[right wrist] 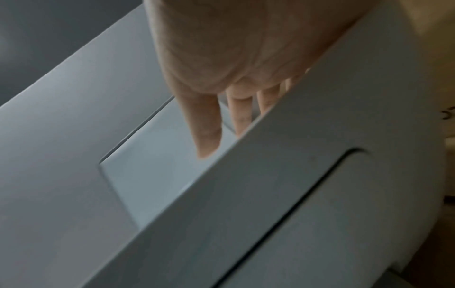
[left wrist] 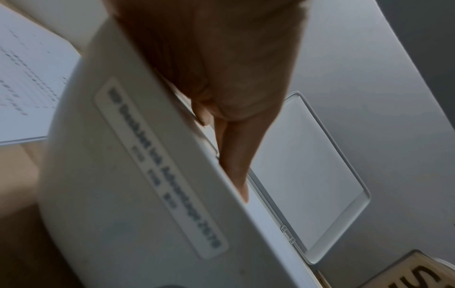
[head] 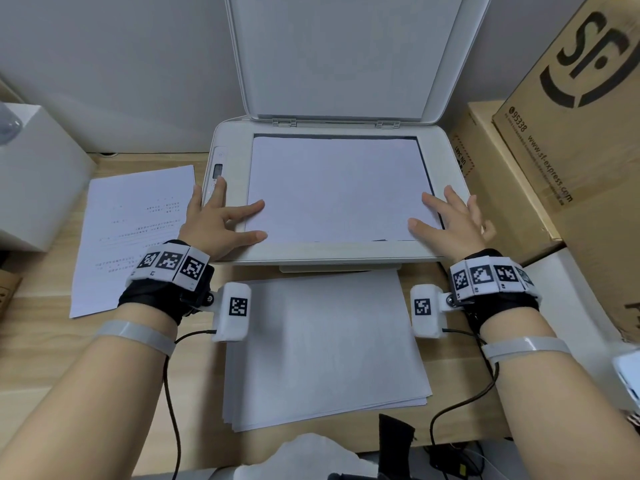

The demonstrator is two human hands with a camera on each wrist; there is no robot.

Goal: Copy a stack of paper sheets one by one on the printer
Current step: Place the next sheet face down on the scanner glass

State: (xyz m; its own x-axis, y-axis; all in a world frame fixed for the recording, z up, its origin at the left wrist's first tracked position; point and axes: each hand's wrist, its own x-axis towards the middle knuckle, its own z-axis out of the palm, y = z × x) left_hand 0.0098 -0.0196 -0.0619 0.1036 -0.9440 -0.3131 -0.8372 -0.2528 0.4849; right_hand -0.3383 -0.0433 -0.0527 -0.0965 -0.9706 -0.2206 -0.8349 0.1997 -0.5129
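From the head view, your left hand (head: pixel 216 220) and right hand (head: pixel 450 220) lie flat with fingers spread, pressing the near corners of a sheet (head: pixel 337 188) on the glass of the printer (head: pixel 230 140), whose lid (head: pixel 341 53) stands raised. The stack of sheets (head: pixel 322 348) lies on the desk (head: pixel 45 341) just before the printer; a printed page (head: pixel 128 237) lies left.

From your left wrist, straight fingers (left wrist: pixel 236 155) reach over the printer's edge.

From your right wrist, the fingers (right wrist: pixel 204 124) likewise lie extended on the sheet.

A blank white sheet (head: pixel 334 188) lies flat on the glass of the white printer (head: pixel 228 251), lid (head: pixel 341 53) raised. A paper stack (head: pixel 322 351) lies near; a printed sheet (head: pixel 131 233) lies left.
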